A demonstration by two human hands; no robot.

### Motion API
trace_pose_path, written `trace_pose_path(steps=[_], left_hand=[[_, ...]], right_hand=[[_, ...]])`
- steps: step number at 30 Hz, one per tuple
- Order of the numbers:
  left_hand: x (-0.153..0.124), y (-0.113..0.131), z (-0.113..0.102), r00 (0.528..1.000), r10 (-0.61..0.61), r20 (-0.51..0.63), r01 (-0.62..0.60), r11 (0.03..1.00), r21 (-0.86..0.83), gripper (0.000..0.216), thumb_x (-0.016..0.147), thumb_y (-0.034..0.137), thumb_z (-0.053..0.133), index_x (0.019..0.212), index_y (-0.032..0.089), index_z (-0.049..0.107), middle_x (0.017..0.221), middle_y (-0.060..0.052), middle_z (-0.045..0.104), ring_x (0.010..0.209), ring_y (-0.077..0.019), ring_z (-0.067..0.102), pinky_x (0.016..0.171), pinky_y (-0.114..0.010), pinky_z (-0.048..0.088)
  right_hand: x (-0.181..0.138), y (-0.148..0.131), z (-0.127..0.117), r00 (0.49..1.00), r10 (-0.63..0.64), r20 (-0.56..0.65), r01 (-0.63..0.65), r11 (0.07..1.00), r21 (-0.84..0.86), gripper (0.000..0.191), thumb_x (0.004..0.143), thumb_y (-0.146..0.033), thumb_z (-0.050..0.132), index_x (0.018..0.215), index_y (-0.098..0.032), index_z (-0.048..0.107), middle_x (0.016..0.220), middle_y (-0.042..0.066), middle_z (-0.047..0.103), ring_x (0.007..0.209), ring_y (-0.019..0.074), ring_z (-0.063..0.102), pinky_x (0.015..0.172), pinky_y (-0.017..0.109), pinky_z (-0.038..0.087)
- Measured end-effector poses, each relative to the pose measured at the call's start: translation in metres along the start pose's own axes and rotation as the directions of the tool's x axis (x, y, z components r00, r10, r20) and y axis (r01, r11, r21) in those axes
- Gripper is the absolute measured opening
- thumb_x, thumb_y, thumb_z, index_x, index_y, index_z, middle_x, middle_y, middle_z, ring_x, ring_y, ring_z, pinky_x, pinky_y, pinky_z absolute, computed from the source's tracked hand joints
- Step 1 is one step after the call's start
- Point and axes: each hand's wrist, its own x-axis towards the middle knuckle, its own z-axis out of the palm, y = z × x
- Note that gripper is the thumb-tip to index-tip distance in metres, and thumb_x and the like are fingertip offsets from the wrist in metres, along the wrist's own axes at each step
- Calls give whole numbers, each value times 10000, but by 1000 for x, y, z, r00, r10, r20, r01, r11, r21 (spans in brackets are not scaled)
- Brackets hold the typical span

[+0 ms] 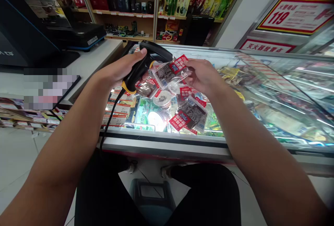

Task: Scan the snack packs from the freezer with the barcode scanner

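Observation:
My left hand (127,64) is wrapped round the handle of a black and yellow barcode scanner (142,66), its cable hanging down past the counter edge. The scanner's head points right, close to a red and clear snack packet (168,73). Pinched at its right end, that packet is held up by my right hand (202,74), with the printed back and a barcode showing. Below it, several similar snack packets (191,114) lie on the glass top of the freezer (161,136). Part of my left fingers is hidden behind the scanner.
On the left counter (101,55) stand a dark monitor (23,27) and a black device (78,33). A phone-like screen (65,90) juts from its edge. Shelves with boxes (125,3) rise behind. A stool (152,201) is between my legs.

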Motion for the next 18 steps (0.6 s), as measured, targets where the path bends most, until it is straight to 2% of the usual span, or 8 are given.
trace_pose_path(steps=[3, 8, 11, 13, 16, 18], left_hand=[[-3, -1, 2, 992, -9, 125, -5, 994, 109, 603, 970, 710, 427, 987, 163, 682, 790, -65, 672, 689, -162, 682, 591, -249, 540], [-7, 2, 3, 968, -23, 250, -21, 985, 170, 581, 966, 694, 461, 899, 166, 694, 740, -51, 649, 681, -156, 640, 568, -227, 497], [-7, 0, -1, 963, -18, 270, -30, 985, 171, 551, 951, 687, 524, 862, 172, 699, 761, -47, 657, 645, -129, 602, 553, -219, 476], [-6, -2, -3, 968, -34, 249, -15, 981, 195, 561, 936, 703, 537, 920, 175, 726, 797, -53, 672, 667, -143, 626, 570, -233, 502], [-5, -4, -5, 975, -33, 222, -19, 974, 228, 587, 932, 704, 531, 1053, 174, 752, 847, -65, 697, 765, -194, 695, 667, -288, 577], [-6, -3, -5, 972, 15, 236, -67, 975, 211, 557, 944, 680, 541, 1086, 187, 759, 856, -56, 709, 849, -208, 723, 776, -306, 605]], right_hand=[[8, -4, -13, 996, 10, -89, -1, 995, 101, 284, 853, -62, 653, 685, -213, 481, 645, -15, 396, 547, 86, 322, 388, 179, 260], [10, -11, -20, 992, 36, -124, -17, 988, 152, 265, 854, -37, 627, 677, -201, 515, 637, -19, 425, 533, 73, 302, 379, 160, 244], [8, -14, -21, 991, 17, -132, 1, 991, 131, 239, 849, -51, 624, 685, -203, 538, 649, -10, 467, 536, 79, 310, 380, 182, 245], [9, -15, -22, 990, 4, -138, 13, 993, 118, 230, 846, -63, 622, 685, -208, 544, 674, 2, 501, 546, 89, 316, 380, 195, 236], [13, -14, -27, 993, -21, -115, 35, 992, 121, 227, 822, -66, 641, 672, -210, 552, 705, 13, 527, 562, 96, 327, 390, 209, 231], [16, -13, -30, 995, -33, -98, 44, 992, 116, 224, 802, -74, 664, 663, -212, 555, 717, 17, 535, 566, 100, 326, 400, 225, 240]])
